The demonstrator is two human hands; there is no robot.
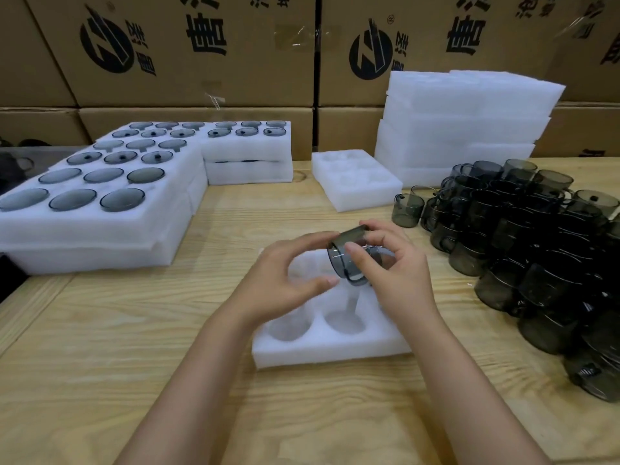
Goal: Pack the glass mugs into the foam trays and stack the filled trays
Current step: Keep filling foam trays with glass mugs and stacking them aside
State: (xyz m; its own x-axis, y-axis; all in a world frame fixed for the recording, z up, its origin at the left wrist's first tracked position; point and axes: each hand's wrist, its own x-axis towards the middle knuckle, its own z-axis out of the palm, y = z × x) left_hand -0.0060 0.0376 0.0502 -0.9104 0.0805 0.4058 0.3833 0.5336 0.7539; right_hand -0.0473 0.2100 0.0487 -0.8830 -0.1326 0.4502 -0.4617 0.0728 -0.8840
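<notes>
Right hand [399,273] grips a tilted glass mug [349,250] just above the empty foam tray [328,350] on the wooden table [134,330]. Left hand [285,273] curves at the mug's mouth, forefinger on the rim; whether it grips, cannot tell. Loose mugs [536,250] are heaped to the right and filled trays [94,236] are stacked to the left

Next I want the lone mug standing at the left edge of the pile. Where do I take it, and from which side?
Probably take the lone mug by its round wall, just under the rim, coming from its left, over bare table. It stands upright, mouth up, and the pile crowds its right side.
</notes>
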